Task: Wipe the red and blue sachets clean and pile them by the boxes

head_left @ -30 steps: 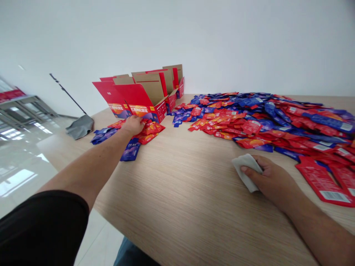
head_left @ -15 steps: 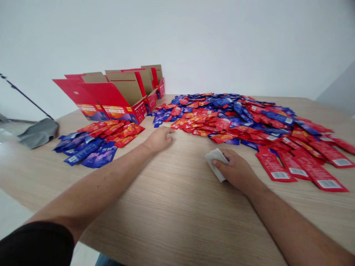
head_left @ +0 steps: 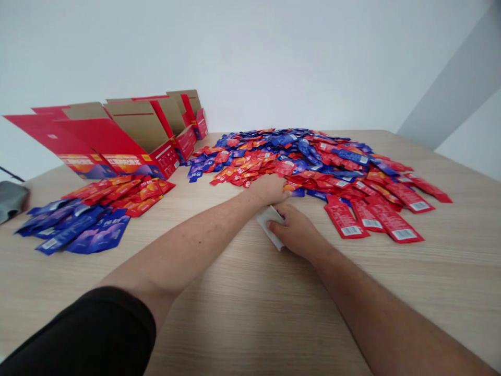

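My right hand [head_left: 298,231] is closed around a folded white cloth or tissue [head_left: 268,222], just above or on the tabletop. My left hand [head_left: 269,189] reaches across to the front edge of a large heap of red and blue sachets [head_left: 305,149]. Its fingertips point right, close to the orange-red sachets there, and I cannot make out whether they touch any. Just beyond my right hand, several red sachets [head_left: 346,216] lie with barcode labels facing up.
Red cardboard boxes [head_left: 129,143] with raised lids stand in a row at the back left. Before them lie a bunch of red sachets [head_left: 117,190] and a bunch of blue sachets [head_left: 84,230] on the wooden table [head_left: 235,303]. A grey item [head_left: 11,198] is at the far left.
The view has turned right. My left hand has moved right along the front of the heap, towards my right hand. The white cloth or tissue stays in my right hand.
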A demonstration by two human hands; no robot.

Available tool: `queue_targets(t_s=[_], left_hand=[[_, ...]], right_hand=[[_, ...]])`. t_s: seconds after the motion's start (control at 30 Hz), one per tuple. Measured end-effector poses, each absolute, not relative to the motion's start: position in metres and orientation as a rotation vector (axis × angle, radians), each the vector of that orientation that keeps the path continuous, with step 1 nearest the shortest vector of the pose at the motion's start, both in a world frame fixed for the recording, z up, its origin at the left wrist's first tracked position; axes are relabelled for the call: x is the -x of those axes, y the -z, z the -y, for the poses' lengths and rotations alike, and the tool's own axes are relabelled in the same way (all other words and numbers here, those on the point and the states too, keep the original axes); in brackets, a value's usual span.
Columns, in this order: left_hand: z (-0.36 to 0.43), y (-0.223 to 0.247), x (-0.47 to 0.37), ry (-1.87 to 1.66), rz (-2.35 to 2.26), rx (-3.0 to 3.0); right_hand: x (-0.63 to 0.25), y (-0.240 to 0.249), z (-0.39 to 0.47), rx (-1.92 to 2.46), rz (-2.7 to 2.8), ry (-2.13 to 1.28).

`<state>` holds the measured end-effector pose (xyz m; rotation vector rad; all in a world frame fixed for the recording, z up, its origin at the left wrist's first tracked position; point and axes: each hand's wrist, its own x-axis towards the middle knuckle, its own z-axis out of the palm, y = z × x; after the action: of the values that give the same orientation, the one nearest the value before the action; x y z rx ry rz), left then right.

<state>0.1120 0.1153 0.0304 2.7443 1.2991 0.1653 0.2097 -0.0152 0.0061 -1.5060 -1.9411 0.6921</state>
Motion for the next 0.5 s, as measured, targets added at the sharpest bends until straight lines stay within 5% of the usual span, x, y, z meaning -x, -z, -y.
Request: queue_targets(t_s=[0.5], left_hand=[[-0.101, -0.029, -0.083, -0.488, -1.426, -2.281]], right_hand=[[-0.208, -0.004, 0.015, 1.508, 1.997, -0.669]])
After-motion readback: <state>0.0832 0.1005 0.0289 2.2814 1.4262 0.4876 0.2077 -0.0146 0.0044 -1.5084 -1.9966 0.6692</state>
